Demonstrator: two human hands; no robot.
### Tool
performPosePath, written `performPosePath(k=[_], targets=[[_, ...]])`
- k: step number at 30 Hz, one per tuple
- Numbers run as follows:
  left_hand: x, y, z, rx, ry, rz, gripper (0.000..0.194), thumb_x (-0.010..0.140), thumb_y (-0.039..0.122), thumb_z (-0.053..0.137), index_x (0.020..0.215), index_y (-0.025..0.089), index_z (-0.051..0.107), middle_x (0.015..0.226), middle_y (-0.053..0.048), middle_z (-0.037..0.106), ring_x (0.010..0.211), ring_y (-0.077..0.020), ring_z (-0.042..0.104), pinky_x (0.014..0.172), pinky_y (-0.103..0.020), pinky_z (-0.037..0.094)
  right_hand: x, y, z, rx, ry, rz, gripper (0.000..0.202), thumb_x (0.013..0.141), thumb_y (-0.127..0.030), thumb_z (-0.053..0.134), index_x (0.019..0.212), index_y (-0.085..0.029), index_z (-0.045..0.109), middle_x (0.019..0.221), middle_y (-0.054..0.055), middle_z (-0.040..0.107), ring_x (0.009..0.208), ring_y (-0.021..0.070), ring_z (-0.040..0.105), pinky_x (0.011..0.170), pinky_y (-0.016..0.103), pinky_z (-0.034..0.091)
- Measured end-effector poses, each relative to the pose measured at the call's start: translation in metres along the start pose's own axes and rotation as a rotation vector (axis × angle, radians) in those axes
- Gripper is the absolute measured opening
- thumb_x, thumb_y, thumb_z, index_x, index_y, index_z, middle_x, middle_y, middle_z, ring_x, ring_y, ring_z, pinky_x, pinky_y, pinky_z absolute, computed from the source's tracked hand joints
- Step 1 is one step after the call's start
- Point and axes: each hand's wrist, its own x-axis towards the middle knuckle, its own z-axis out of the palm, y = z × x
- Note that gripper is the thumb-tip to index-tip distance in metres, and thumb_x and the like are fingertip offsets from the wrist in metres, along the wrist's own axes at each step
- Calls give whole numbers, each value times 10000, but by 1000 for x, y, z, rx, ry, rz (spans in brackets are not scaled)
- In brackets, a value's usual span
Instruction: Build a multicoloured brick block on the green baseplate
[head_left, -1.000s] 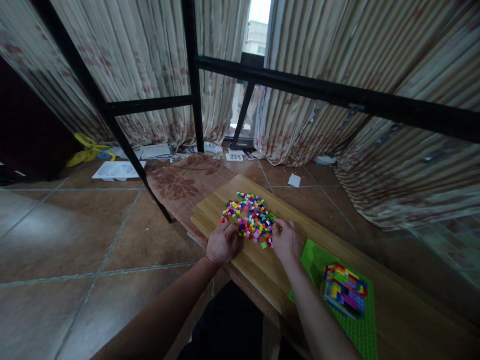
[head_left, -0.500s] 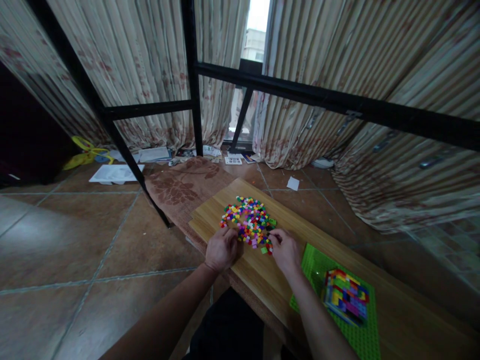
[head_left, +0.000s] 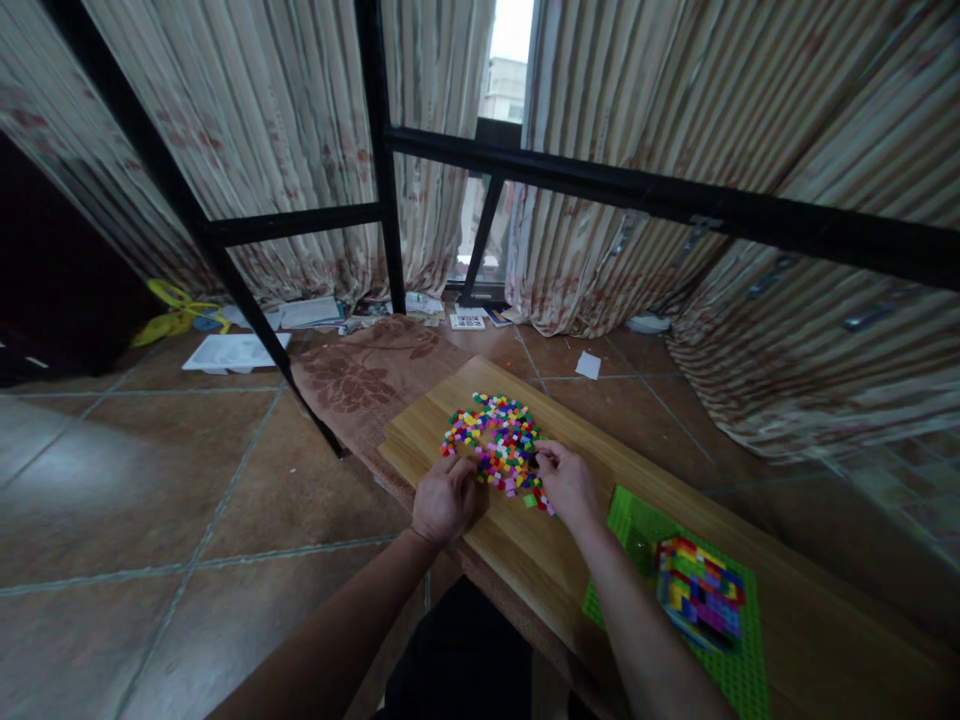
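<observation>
A heap of small multicoloured toy bricks (head_left: 499,440) is spread over a wooden board (head_left: 420,430). At its near left edge rests my left hand (head_left: 445,500), fingers curled in and closed; whatever they hold, if anything, is hidden. My right hand (head_left: 568,485) reaches to the heap's right side, thumb and fingers pinched together among the bricks, and what is between them cannot be made out. A light green brick (head_left: 530,501) lies just left of this hand. Under and beyond my right forearm is a green baseplate (head_left: 626,525) bearing a colourful brick build (head_left: 699,592).
The board sits on a brown patterned cloth (head_left: 360,375). A black metal frame (head_left: 555,172) crosses in front of curtains (head_left: 600,260). On the tiled floor lie a white tray (head_left: 232,352), a yellow bag (head_left: 169,320), papers (head_left: 307,312) and a white card (head_left: 588,365).
My right hand has shifted slightly up over the heap's right edge, where a green brick showed before and is no longer visible. My left hand has stayed in place.
</observation>
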Motion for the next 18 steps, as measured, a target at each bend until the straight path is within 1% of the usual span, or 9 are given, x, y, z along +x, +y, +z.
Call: performPosePath(k=[2,5,8,10,12,14,17,18], targets=[[0,0,0,2,-2,7,154,823,142,454,877,205,584,886,-51,603,859,-187,571,777,-290,463,9,-6,3,-60,-19,-35,248,774,-184,534,927,-245,719,902,38,672,804,185,620,772,313,456],[0,-1,0,8,-4,1,155,827,146,452,876,206,586,888,-50,601,852,-183,571,770,-284,460,18,-11,6,-116,-58,-75,223,755,-121,549,829,-240,722,879,44,642,797,183,608,776,301,433],[0,-1,0,8,0,-5,160,823,145,454,877,208,591,882,-48,596,853,-180,573,774,-280,460,21,-16,5,-141,-76,-89,188,762,-107,554,754,-225,700,844,48,629,788,185,603,775,301,423],[0,-2,0,8,-5,-2,165,823,144,452,877,205,594,878,-50,594,850,-181,576,777,-280,463,18,-20,3,-142,-73,-87,170,776,-117,555,750,-224,685,853,47,636,803,185,604,780,299,422],[1,-2,0,15,-8,-1,160,831,156,448,870,205,595,868,-50,593,832,-181,580,762,-280,466,8,-27,0,-126,-58,-77,155,805,-146,543,790,-223,677,874,45,653,820,183,611,779,293,427],[2,-3,0,33,0,-1,152,841,178,448,861,206,596,859,-50,595,817,-184,583,743,-282,467,-9,-34,-4,-102,-35,-58,162,844,-187,512,859,-220,670,874,35,674,807,175,621,757,281,440],[4,-5,0,55,19,17,154,845,196,445,853,208,598,851,-49,605,822,-190,590,742,-285,468,-45,-43,-12,-28,4,-24,188,881,-239,477,923,-218,659,852,10,697,766,154,633,714,254,459],[4,-6,0,57,24,26,158,841,192,442,848,207,599,845,-47,610,822,-190,593,743,-284,469,-59,-45,-15,56,22,-9,184,879,-256,486,918,-212,661,859,15,699,763,154,634,707,251,463]])
